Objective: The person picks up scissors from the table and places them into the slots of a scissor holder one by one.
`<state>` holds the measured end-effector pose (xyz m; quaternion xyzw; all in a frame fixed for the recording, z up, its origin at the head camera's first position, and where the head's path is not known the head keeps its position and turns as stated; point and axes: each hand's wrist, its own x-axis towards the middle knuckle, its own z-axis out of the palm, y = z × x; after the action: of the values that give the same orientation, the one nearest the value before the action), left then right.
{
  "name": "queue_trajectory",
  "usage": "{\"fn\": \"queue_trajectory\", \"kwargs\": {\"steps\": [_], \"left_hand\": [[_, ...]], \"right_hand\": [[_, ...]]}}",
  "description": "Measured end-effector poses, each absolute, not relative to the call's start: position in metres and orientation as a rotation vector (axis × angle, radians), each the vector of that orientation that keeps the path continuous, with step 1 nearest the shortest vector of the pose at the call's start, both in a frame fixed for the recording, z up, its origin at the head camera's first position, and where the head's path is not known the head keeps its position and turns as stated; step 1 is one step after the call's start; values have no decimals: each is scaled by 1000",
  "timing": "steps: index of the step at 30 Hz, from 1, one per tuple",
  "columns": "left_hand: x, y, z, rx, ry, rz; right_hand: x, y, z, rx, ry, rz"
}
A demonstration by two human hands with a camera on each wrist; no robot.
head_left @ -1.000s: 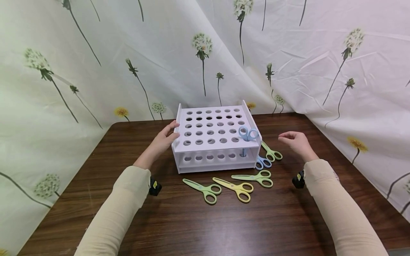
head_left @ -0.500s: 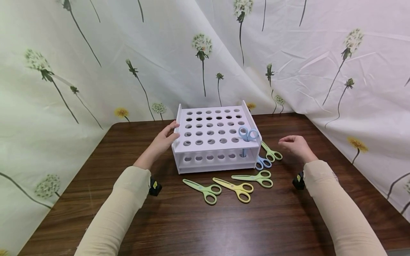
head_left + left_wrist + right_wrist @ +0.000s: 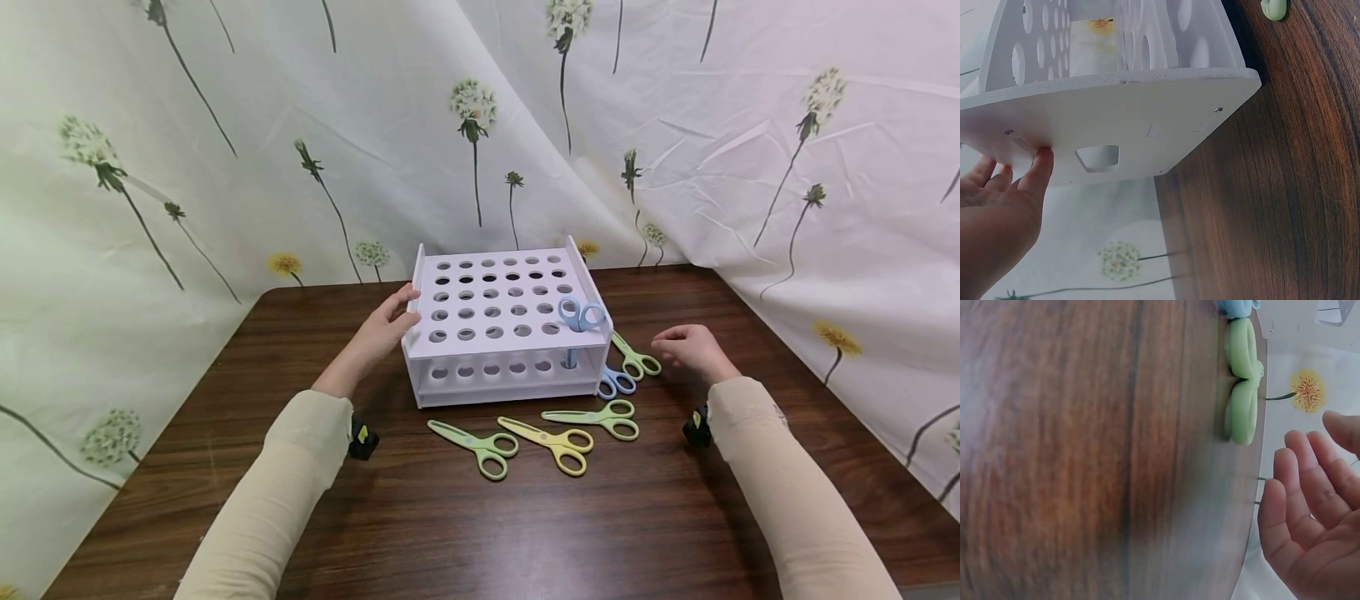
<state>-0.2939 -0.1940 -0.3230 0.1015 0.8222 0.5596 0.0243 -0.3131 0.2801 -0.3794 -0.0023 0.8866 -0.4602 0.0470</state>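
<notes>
My left hand (image 3: 378, 333) rests its fingertips against the left side panel of a white rack (image 3: 495, 343) with rows of round holes. In the left wrist view, the thumb and fingers (image 3: 1039, 172) touch the flat panel beside its square cut-out. Blue scissors (image 3: 579, 315) stand in the rack's front right hole, handles up. My right hand (image 3: 693, 348) hovers right of the rack with fingers loosely bent and nothing in them. Nearest to it lie green scissors (image 3: 641, 365), whose handles (image 3: 1244, 412) show in the right wrist view. Other blue scissors (image 3: 617, 382) lie against the rack's right side.
In front of the rack, green scissors (image 3: 472, 446), yellow scissors (image 3: 551, 442) and another green pair (image 3: 596, 417) lie flat on the dark wooden table (image 3: 420, 533). A white cloth (image 3: 360, 108) with dandelion prints hangs behind the table.
My right hand has sunk slightly toward the table beside the green scissors. The left hand, the rack and all the scissors have stayed in place.
</notes>
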Motion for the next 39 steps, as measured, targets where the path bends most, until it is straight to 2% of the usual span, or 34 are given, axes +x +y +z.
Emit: {"fn": "queue_trajectory", "kwargs": {"steps": [14, 31, 39], "left_hand": [[-271, -183, -298, 295, 2505, 1737], [-271, -183, -299, 302, 2487, 1752], [-282, -190, -309, 307, 2472, 1769]], "right_hand": [[-310, 282, -384, 87, 2609, -1420], [-311, 284, -389, 108, 2549, -1385], [-313, 285, -389, 127, 2518, -1386]]}}
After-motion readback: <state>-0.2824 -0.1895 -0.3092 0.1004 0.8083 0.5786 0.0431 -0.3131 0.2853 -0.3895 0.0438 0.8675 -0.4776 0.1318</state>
